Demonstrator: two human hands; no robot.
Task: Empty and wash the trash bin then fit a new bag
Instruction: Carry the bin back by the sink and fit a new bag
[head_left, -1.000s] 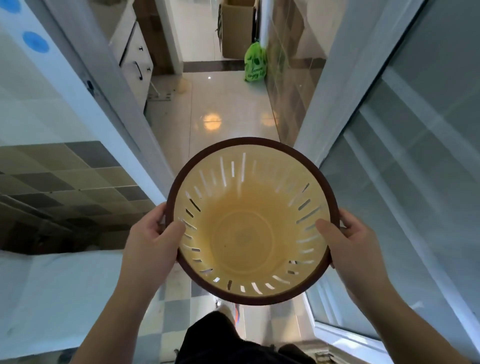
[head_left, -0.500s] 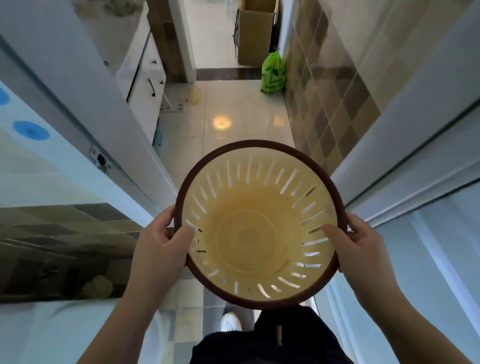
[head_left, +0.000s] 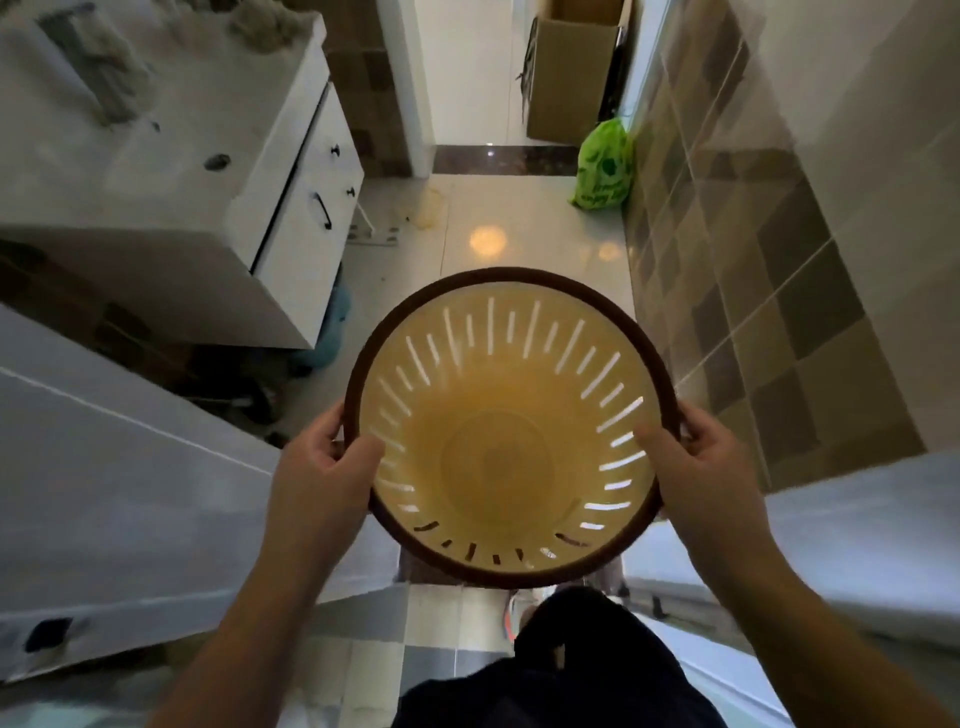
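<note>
At centre frame, trash bin (head_left: 511, 441) held upright and empty, no bag fitted; left hand (head_left: 322, 478) gripping rim at nine o'clock, right hand (head_left: 696, 467) at three o'clock, thumbs curled inside. Probably carrying between washing and bagging; next needs a fresh liner.

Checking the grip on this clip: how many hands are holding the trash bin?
2. The left hand grips the brown rim of the trash bin on its left side; the right hand grips the rim on the right, each with the thumb inside.
</note>
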